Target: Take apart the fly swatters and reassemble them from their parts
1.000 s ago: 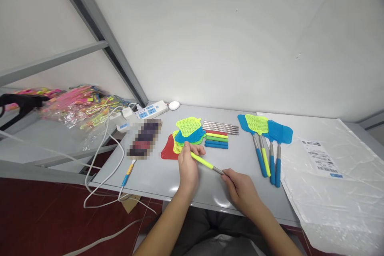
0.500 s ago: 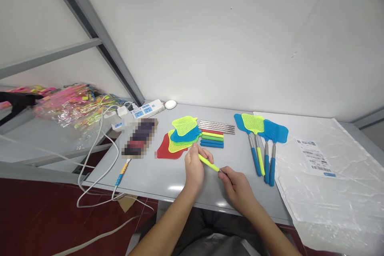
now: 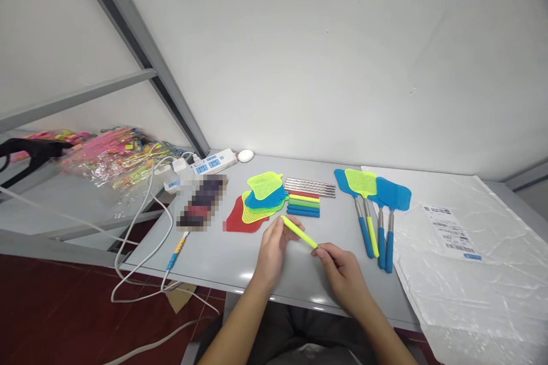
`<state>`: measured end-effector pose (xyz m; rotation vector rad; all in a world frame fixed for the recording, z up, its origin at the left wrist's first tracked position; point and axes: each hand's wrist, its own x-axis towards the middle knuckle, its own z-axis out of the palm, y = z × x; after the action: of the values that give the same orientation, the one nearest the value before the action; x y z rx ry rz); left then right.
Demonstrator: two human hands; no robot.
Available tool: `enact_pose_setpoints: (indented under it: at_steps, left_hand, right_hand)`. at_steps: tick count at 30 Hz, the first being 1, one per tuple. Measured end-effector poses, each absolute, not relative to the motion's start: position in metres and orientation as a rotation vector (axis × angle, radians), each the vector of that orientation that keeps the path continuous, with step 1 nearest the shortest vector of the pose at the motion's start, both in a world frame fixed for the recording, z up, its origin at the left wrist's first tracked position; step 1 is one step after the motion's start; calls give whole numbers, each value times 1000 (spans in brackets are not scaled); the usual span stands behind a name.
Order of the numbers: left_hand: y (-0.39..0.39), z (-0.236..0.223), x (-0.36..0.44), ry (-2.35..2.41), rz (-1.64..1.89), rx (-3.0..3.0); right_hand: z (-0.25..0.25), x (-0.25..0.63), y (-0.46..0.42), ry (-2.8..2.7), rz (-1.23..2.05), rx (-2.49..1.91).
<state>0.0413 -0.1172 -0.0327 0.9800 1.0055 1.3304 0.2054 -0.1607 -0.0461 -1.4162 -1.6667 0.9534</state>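
A neon-yellow fly swatter handle (image 3: 300,232) slants between my two hands above the near part of the table. My left hand (image 3: 273,248) is closed around its upper end, thumb on the near side and fingertips behind. At the lower end, my right hand (image 3: 341,269) pinches the thin metal rod that meets the handle; most of the rod is hidden in the fist. Beyond my left hand lie swatter heads: a red one (image 3: 242,219), a blue one (image 3: 263,199) and yellow and green ones (image 3: 265,184). Beside them are loose colored handles (image 3: 303,205) and metal rods (image 3: 310,187).
Several whole fly swatters (image 3: 370,211) lie on the right, partly over a white plastic bag (image 3: 483,285) with a label. A power strip (image 3: 214,162), white cables (image 3: 124,251) and a blurred-out object (image 3: 202,202) occupy the left. Bagged colorful goods (image 3: 115,154) sit on the shelf.
My left hand has loosened a little and slid slightly down and left, showing more of the handle's upper end. The right hand still pinches at the lower end.
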Motion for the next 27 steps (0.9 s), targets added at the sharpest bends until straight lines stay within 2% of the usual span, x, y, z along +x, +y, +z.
enact_pose_setpoints:
  at_steps: [7, 14, 23, 27]
  left_hand:
    - [-114, -40, -4, 1144, 1203, 1081]
    - [-115, -45, -12, 1173, 1100, 1153]
    - [-115, -51, -16, 1219, 1074, 1253]
    - [-118, -46, -10, 1202, 1020, 1319]
  right_hand:
    - [-42, 204, -161, -1675, 1015, -1365]
    - [-51, 203, -160, -1642, 1040, -1353]
    - [-53, 201, -165, -1153, 1307, -1273]
    - [-55, 200, -154, -896, 1249, -1124]
